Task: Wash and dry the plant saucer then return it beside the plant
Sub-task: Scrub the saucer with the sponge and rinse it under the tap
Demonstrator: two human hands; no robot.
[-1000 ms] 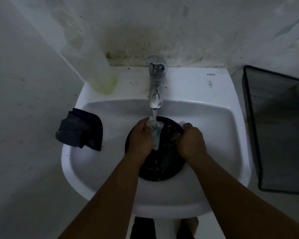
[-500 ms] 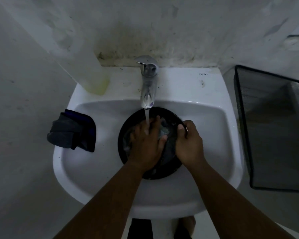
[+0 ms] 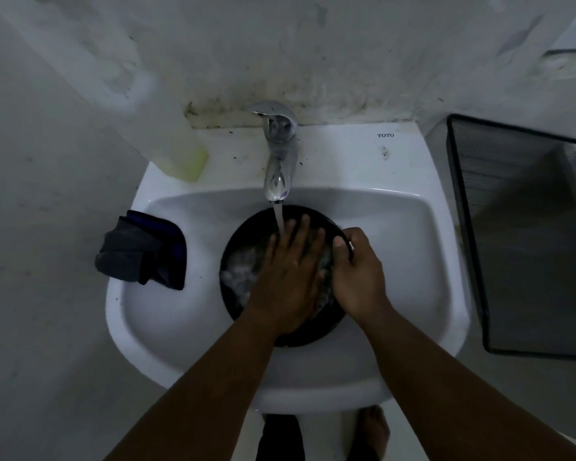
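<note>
- White sink (image 3: 413, 261), tap (image 3: 277, 168) running.
- Left hand (image 3: 290, 271) flat, fingers straight, pressing into saucer (image 3: 243, 261).
- Right hand (image 3: 358, 271) gripping rim at 3 o'clock.

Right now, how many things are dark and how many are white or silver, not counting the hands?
Dark: 3, the saucer, the cloth, the mesh bin
White or pale: 2, the sink, the bottle
Silver: 1, the tap
Total: 6
</note>
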